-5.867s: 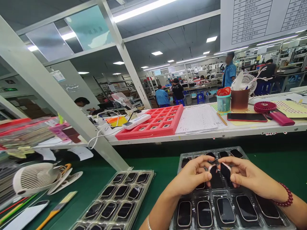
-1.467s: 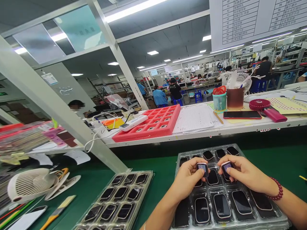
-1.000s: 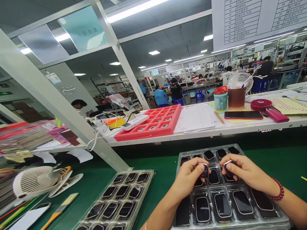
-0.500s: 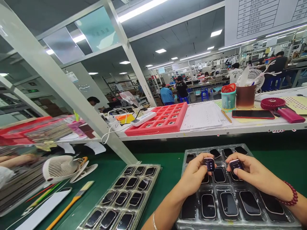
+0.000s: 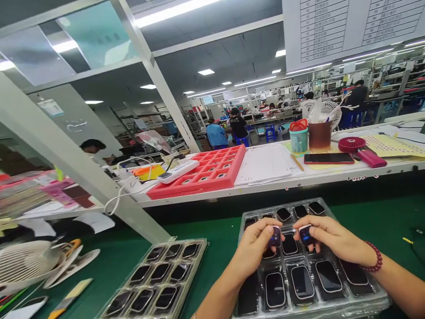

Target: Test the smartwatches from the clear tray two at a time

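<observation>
My left hand (image 5: 253, 248) is closed on a smartwatch body (image 5: 275, 237) with a lit screen and no strap. Another lit smartwatch body (image 5: 306, 235) sits between the thumb and fingers of my right hand (image 5: 332, 237), which wears a dark red bead bracelet. Both hands hover side by side over a clear plastic tray (image 5: 234, 283) that holds rows of dark-screened watch bodies, such as the watch (image 5: 302, 282) in the near row. Left of my arm lies a second clear tray (image 5: 195, 261), also filled with watch bodies.
A white shelf (image 5: 212, 195) runs across behind the trays. On it stand a red foam tray (image 5: 239, 164), papers (image 5: 265, 164), cups, a phone (image 5: 328, 158) and a magenta handheld fan (image 5: 370, 159). A slanted white post (image 5: 133, 204), a brush (image 5: 71, 297) and a white fan (image 5: 26, 266) are at left.
The camera view has turned, so the bench items sit further left. Both thumbs have shifted on the watch bodies, and the lit screens look different. Each hand keeps its watch.
</observation>
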`<state>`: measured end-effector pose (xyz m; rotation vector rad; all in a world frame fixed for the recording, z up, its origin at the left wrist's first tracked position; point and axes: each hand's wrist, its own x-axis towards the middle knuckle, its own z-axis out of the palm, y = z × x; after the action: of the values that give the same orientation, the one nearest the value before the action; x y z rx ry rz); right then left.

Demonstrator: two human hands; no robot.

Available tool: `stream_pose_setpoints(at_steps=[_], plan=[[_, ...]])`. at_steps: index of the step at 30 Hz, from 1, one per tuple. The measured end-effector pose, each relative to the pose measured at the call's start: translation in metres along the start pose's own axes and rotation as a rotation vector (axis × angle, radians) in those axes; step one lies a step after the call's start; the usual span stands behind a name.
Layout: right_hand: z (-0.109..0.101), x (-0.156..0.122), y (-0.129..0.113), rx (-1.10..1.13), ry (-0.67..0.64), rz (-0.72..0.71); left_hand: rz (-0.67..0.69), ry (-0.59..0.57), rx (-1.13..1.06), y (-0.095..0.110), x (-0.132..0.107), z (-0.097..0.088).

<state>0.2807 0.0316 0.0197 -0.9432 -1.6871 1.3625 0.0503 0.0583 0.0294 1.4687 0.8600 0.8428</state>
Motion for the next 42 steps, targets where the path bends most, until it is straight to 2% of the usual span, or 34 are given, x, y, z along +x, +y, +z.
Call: stream_pose_setpoints(at_steps=[5,9,17,24,30,42], plan=[[0.0003,0.0004,-0.0016,0.039,0.056,-0.034,0.039,0.001,-0.037,0.0011,-0.0009,0.0009],[-0.0002,-0.0006,-0.0034,0.018,0.050,0.002,0.010,-0.030,-0.024,0.0020,-0.0014,0.0022],[-0.0035,-0.0002,0.0041,0.011,0.085,0.012,0.053,0.015,-0.045,0.0019,-0.0015,0.0037],[-0.0012,-0.0025,-0.0019,-0.014,0.038,0.014,0.059,0.012,-0.043,0.0043,-0.0043,0.0033],[-0.0031,-0.0006,0.0035,-0.024,0.044,0.008,0.019,0.031,-0.021,0.0071,-0.0037,0.0046],[-0.0003,0.0014,-0.0020,-0.027,0.036,0.010,0.048,0.020,0.005,0.0030,-0.0011,0.0048]])
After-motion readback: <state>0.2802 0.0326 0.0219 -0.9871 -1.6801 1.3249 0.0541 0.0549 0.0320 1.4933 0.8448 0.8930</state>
